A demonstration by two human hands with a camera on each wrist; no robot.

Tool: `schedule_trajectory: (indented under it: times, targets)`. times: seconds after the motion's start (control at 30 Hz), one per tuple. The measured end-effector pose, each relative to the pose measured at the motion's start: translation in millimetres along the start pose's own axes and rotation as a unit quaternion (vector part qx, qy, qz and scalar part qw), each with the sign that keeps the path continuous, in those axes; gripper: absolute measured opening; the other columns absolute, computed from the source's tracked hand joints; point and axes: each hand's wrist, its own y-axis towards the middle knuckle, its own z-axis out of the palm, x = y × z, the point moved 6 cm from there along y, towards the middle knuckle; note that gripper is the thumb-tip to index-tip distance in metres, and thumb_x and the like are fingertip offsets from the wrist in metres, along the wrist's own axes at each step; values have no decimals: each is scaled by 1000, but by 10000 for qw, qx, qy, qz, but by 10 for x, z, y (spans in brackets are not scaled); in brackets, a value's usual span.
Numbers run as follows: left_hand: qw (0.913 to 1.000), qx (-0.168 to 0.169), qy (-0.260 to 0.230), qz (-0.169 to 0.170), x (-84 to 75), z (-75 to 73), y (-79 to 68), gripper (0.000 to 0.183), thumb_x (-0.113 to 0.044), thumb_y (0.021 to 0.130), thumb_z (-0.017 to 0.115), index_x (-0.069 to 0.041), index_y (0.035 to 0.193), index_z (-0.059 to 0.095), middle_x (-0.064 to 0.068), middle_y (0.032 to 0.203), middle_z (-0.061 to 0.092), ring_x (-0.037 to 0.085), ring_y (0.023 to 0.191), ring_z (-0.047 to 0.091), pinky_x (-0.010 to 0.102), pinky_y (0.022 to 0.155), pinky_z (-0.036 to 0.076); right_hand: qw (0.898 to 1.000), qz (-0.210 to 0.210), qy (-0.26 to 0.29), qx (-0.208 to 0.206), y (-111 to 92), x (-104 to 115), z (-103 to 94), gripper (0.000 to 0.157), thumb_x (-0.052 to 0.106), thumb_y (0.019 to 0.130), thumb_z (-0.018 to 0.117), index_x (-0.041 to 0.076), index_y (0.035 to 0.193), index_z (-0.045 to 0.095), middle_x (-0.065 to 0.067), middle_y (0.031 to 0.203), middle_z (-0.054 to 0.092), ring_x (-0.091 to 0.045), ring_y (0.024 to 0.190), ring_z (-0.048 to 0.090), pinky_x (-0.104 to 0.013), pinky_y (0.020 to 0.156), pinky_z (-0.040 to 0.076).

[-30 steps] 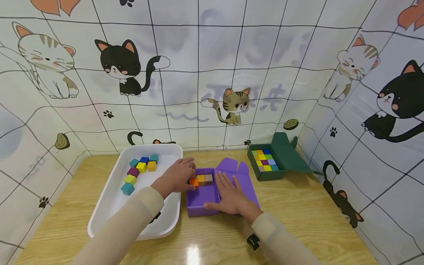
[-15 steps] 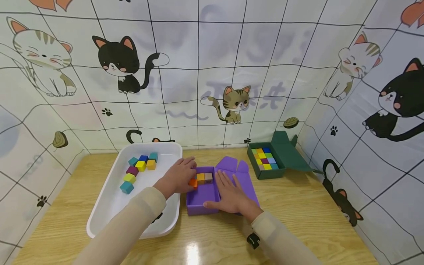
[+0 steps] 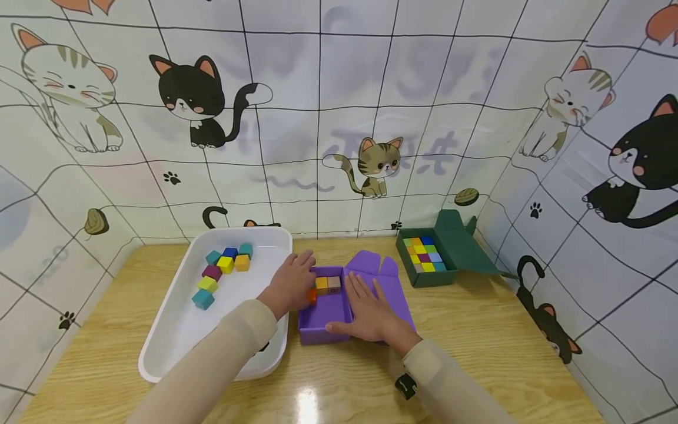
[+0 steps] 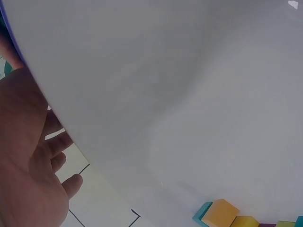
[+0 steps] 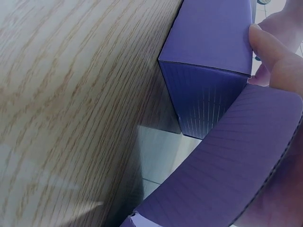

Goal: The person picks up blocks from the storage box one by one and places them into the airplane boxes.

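Since the earlier frame the left hand (image 3: 293,283) has slid a bit lower into the purple box (image 3: 321,321) w/ the orange cube (image 3: 312,296), now mostly hidden under the fingers; rest unchanged. Left hand's fingers curl over that cube at centre frame, next to a yellow-orange cube (image 3: 321,285) and a tan cube (image 3: 333,284) at the box's far wall. Right hand (image 3: 369,312) lies flat, fingers straight, on the box's open lid (image 3: 389,281), thumb at the near wall. White tray (image 3: 177,330), left of centre, holds loose coloured cubes (image 3: 223,268). Green box (image 3: 435,255) of cubes sits upper right on the wooden table (image 3: 492,347).
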Motion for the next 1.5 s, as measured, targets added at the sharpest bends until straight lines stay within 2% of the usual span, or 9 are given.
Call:
schedule_trajectory:
  times: [0.33,0.4,0.5,0.6,0.73,0.9,1.0,1.23,1.5]
  targets:
    - [9992,242,301,-116,-10,-5,-8,47,-41,82,71,-16,121,68,7,150,44,27,150,22,50,122,22,10000,-3,8,-14,8,1,13,112,77,81,52,8,157,6,-10,165,5,-28,154,6,-57,123,0]
    - [9994,178,304,-73,-4,-35,-8,49,-43,82,70,-17,123,67,7,150,44,27,150,21,50,122,21,10000,-15,25,-7,5,4,11,112,77,81,52,8,157,6,-10,165,5,-28,154,6,-57,123,-1]
    - [9998,-143,112,-17,44,-153,-15,43,-40,83,69,-18,120,68,7,150,44,27,150,21,49,123,19,10000,-33,28,2,0,6,5,112,77,81,51,8,157,6,-10,165,5,-28,154,6,-57,123,-1]
    - [9977,-651,-190,30,169,-340,-47,28,-36,86,68,-18,109,69,7,148,45,29,150,21,48,123,20,10000,-34,26,1,-1,7,-5,111,76,82,52,8,157,5,-10,165,5,-28,154,6,-58,123,0]
    - [9917,-1158,-562,-29,445,-561,-175,19,-33,86,71,-18,97,68,10,146,46,32,149,21,50,122,23,10000,-31,70,9,2,7,-6,110,74,83,53,8,157,5,-11,165,5,-29,154,6,-58,123,-1]
    - [9852,-1577,-667,-90,872,-636,-428,20,-29,83,75,-16,97,68,13,142,49,35,148,25,52,120,26,10000,-71,65,9,-1,6,-1,113,79,81,50,8,157,5,-11,165,5,-29,154,6,-58,123,-1]
    - [9846,-1632,-599,-177,1114,-569,-617,19,-25,80,78,-15,93,68,15,139,51,37,146,28,53,117,28,10000,-82,30,20,-5,3,-1,115,81,80,48,8,157,5,-11,165,4,-29,154,6,-57,123,-1]
    - [9872,-999,-917,-844,1540,-186,-985,13,-17,78,77,-17,91,72,18,136,51,42,144,22,62,116,25,9999,-91,68,-50,1,-9,-16,111,75,82,52,7,157,5,-12,165,5,-29,153,6,-58,123,0]
    - [9909,-575,-739,-971,1674,171,-1197,21,-16,70,86,-22,86,74,20,130,56,46,139,28,65,112,29,9999,-106,96,-36,-9,6,-13,112,75,82,53,7,157,6,-13,165,5,-30,153,6,-58,122,-1]
